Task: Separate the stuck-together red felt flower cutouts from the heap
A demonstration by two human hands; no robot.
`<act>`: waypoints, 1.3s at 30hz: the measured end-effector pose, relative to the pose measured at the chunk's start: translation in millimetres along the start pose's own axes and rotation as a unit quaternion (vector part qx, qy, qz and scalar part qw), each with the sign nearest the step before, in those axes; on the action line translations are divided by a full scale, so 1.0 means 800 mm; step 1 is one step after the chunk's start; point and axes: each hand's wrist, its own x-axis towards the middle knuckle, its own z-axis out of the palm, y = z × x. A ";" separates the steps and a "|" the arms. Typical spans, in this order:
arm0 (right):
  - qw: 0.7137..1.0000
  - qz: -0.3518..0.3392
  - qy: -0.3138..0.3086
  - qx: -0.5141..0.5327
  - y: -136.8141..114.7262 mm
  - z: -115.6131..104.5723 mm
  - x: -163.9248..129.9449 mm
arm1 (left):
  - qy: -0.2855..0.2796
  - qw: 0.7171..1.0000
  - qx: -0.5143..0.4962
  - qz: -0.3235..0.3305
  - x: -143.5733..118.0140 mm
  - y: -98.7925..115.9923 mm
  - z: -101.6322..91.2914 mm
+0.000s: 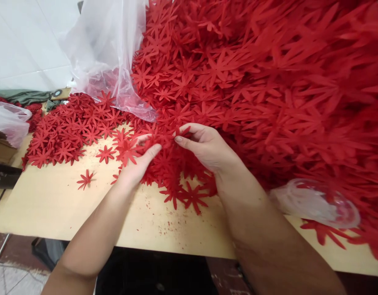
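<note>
A huge heap of red flower-shaped cutouts [269, 82] covers the right and far side of a pale wooden table [53, 205]. My left hand [136, 164] lies at the heap's near edge, fingers pinching a few cutouts. My right hand [207, 145] sits beside it, thumb and fingers closed on several red cutouts [164, 139] between the two hands. A single loose cutout [85, 179] lies apart on the bare wood to the left.
A clear plastic bag [105, 53] stands open at the back, partly over the heap. Another clear bag [10, 121] and a cardboard box [1, 149] sit at the left edge. A clear plastic piece [318, 203] rests at the right. White tiled wall behind.
</note>
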 end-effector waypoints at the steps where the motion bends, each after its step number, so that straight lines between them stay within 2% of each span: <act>1: 1.000 -0.003 0.008 -0.001 0.002 0.000 0.001 | -0.017 1.000 0.021 -0.001 -0.002 0.000 0.001; 6: 0.999 0.004 0.037 -0.019 0.004 0.002 0.002 | -0.087 0.995 0.050 -0.001 -0.008 0.003 0.003; 9: 0.998 0.017 0.051 -0.031 0.002 0.005 0.001 | -0.098 0.995 0.022 -0.018 -0.007 0.009 0.004; 11: 0.998 0.015 0.032 -0.043 0.000 0.011 0.000 | -0.098 0.995 0.008 -0.030 -0.007 0.013 0.006; 15: 0.998 -0.003 -0.044 -0.036 -0.004 0.025 -0.004 | -0.081 0.995 -0.042 -0.040 -0.006 0.013 0.010; 21: 0.997 -0.008 -0.063 -0.046 -0.010 0.029 -0.008 | -0.014 0.998 -0.051 -0.021 -0.003 0.003 0.007; 28: 0.995 -0.025 -0.044 -0.083 0.002 0.024 -0.006 | -0.002 0.999 -0.050 -0.019 0.000 0.005 0.005; 35: 0.977 -0.159 0.000 -0.145 0.017 0.022 -0.003 | -0.015 0.999 -0.035 -0.005 0.000 0.002 0.005; 37: 0.978 -0.159 -0.002 -0.135 0.014 0.023 -0.004 | -0.014 0.999 -0.035 0.001 0.000 0.001 0.006; 39: 0.987 -0.122 -0.013 -0.104 0.010 0.025 -0.004 | -0.011 0.999 -0.037 0.001 0.000 0.000 0.006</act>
